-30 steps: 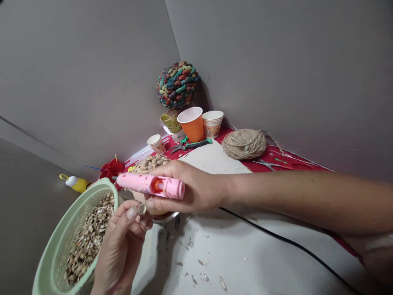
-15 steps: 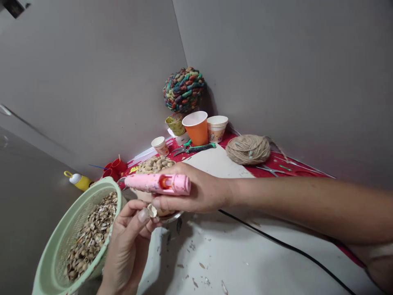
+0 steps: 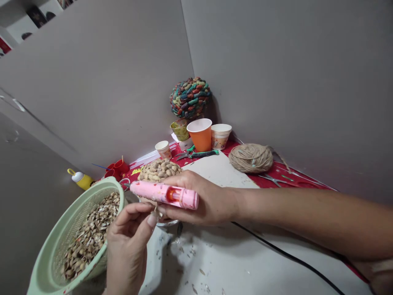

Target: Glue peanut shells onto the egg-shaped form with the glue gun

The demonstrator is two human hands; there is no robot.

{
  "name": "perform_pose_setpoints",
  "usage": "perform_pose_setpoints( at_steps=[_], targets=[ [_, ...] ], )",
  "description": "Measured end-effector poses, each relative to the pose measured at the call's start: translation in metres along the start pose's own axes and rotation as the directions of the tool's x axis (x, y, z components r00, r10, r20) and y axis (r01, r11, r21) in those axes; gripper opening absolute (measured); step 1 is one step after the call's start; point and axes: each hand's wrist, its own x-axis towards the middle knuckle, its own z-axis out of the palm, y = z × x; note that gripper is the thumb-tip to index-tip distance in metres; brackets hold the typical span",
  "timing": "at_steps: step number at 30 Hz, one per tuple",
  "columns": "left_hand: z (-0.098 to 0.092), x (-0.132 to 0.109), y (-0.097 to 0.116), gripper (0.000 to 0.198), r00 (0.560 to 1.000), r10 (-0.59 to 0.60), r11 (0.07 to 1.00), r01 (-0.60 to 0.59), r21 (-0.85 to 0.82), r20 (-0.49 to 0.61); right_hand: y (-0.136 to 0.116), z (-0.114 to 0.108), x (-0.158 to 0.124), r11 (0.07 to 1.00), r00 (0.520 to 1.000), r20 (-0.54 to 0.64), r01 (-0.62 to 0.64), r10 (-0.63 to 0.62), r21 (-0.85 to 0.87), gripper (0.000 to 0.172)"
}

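My right hand (image 3: pixel 204 196) is wrapped around a pink hot glue gun (image 3: pixel 153 192), its glue stick showing through a slot at the rear. My left hand (image 3: pixel 130 235) pinches a small pale nut shell (image 3: pixel 158 213) between thumb and fingers, close below the gun and my right thumb. Part of the shell is hidden by the fingertips. Just beyond the gun is a rounded form covered in tan shells (image 3: pixel 159 169), its lower part mostly blocked by my hands. At the left, a pale green colander (image 3: pixel 41 262) holds many loose nut shells (image 3: pixel 92 233).
Behind stand an orange cup (image 3: pixel 200 137), stacked paper cups (image 3: pixel 219 141), a small cup (image 3: pixel 163 150) and a multicoloured ball (image 3: pixel 190 98). Green-handled pliers (image 3: pixel 204 154), twine (image 3: pixel 251 158) and scissors (image 3: pixel 273 179) lie nearby. A black cord (image 3: pixel 285 254) crosses the board (image 3: pixel 245 262), which carries shell bits.
The view has shifted, so things sit slightly lower. My left fingers have turned and now cover more of the shell. The glue gun stays in my right hand.
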Motion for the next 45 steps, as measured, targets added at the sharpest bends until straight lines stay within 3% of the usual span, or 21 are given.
perform_pose_setpoints(
  at_steps=[5,11,19,23,26,29,32,35,39,45],
  targets=[
    [-0.002,-0.001,0.0,0.019,1.0,0.0,0.998,0.001,0.063,-0.01,0.001,0.001,-0.001,0.999,1.0,0.003,0.026,-0.026,-0.044,0.019],
    [-0.004,-0.005,0.004,0.022,0.998,-0.052,0.998,0.052,0.028,-0.027,-0.003,0.002,-0.002,0.994,1.0,0.005,0.028,-0.028,-0.106,0.02],
    [-0.005,-0.009,0.001,0.021,1.0,-0.021,0.998,0.021,0.053,-0.004,-0.012,0.0,-0.004,0.984,0.995,0.009,0.095,-0.095,-0.15,0.017],
    [-0.005,-0.008,0.004,0.025,0.997,-0.075,0.997,0.075,0.009,0.009,-0.01,0.001,-0.003,0.983,0.996,0.012,0.089,-0.088,-0.162,0.018],
    [-0.002,-0.007,0.008,0.025,0.992,-0.119,0.99,0.122,-0.067,0.051,-0.01,0.001,-0.001,0.995,0.998,0.008,0.062,-0.061,-0.072,0.016],
    [0.002,-0.007,0.014,0.02,0.983,-0.134,0.98,0.151,-0.134,0.128,-0.013,0.002,0.0,0.981,0.993,0.092,-0.089,0.074,0.172,0.015],
    [0.004,-0.007,0.018,0.019,0.966,-0.151,0.963,0.192,-0.191,0.21,-0.015,0.004,0.002,0.85,0.951,0.2,-0.302,0.236,0.431,0.016],
    [0.003,-0.007,0.019,0.021,0.947,-0.161,0.946,0.229,-0.229,0.279,-0.017,0.007,0.002,0.748,0.909,0.26,-0.415,0.324,0.518,0.024],
    [0.003,-0.01,0.018,0.021,0.935,-0.163,0.922,0.258,-0.289,0.316,-0.018,0.012,0.0,0.688,0.892,0.289,-0.451,0.346,0.568,0.031],
    [0.007,-0.016,0.022,0.022,0.959,-0.163,0.907,0.238,-0.348,0.231,-0.016,0.022,-0.004,0.638,0.902,0.264,-0.429,0.342,0.639,0.045]
  ],
)
